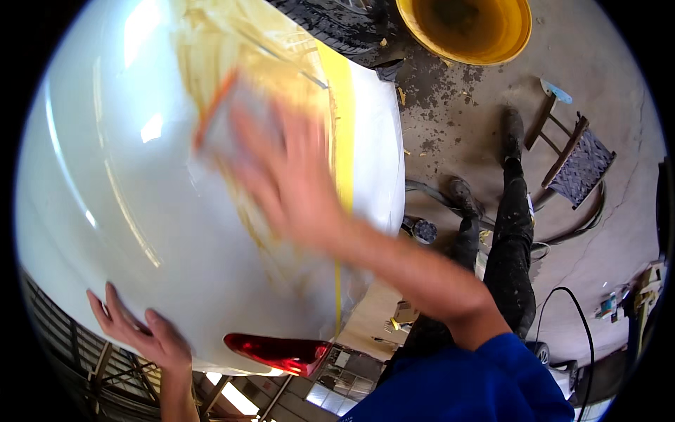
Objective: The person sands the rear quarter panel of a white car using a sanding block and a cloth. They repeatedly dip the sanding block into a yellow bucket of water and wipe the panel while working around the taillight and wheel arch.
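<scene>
A white car body panel [169, 225] fills the left half of the head view. Yellowish filler [260, 35] is smeared over its upper part and thins out lower down. My right hand [292, 169], blurred by motion, is closed on a flat grey tool [242, 116] with an orange edge; the tool lies against the smeared area and its exact kind is too blurred to tell. Farther left, my left hand [144, 334] rests on the panel with fingers spread, holding nothing. Yellow masking tape [342, 133] runs alongside the filler, and a red tail light [281, 353] sits below.
A yellow bucket [422, 39] of murky liquid stands at the top right, near a dark tyre [330, 28]. A small stool with a woven seat [583, 162] is on the stained concrete floor. Hoses [583, 228] lie near my feet. Clutter [615, 302] stands at the far right.
</scene>
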{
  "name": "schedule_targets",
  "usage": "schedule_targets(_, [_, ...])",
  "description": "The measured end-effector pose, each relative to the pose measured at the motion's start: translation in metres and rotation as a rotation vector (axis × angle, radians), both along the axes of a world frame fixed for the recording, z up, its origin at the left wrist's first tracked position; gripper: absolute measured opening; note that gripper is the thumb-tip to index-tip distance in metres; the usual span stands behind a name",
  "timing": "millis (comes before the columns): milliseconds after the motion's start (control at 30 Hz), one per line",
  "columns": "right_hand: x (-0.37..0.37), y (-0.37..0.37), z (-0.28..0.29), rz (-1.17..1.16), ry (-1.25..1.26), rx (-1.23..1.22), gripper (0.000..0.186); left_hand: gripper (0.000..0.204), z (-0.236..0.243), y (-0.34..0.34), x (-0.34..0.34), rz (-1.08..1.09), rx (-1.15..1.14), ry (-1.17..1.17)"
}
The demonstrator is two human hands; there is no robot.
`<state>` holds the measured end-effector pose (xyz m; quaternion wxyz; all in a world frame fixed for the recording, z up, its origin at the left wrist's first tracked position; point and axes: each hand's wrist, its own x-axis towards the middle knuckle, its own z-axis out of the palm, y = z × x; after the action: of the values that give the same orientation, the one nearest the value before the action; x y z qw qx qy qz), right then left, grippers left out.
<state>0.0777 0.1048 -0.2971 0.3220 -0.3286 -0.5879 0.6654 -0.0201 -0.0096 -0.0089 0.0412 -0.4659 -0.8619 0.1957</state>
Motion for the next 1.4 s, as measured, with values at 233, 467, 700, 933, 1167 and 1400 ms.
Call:
schedule_targets(233, [0.051,-0.057,0.039,0.156,0.088,-0.013,0.070,0.060,0.004,0.002,0.001,-0.033,-0.036,-0.024])
schedule_targets(467, [-0.027,0.035,0.022,0.016,0.041,0.101,0.066,0.058,0.009,0.009,0.005,-0.052,-0.053,-0.012])
schedule_targets(700, [-0.036,0.085,0.023,0.110,-0.027,0.071,0.062,0.057,0.002,0.015,0.008,-0.055,0.004,-0.029])
schedule_targets(933, [0.124,-0.045,0.070,0.390,0.003,-0.123,0.071,0.058,0.018,0.013,0.005,-0.068,0.047,0.002])
schedule_targets(1167, [0.095,0.067,0.073,0.252,-0.261,-0.091,0.073,0.061,0.035,0.019,0.001,-0.075,0.084,0.050])
schedule_targets(1400, [0.039,0.149,0.050,0.209,-0.395,-0.142,0.068,0.061,0.037,0.028,-0.007,-0.031,0.057,0.018])
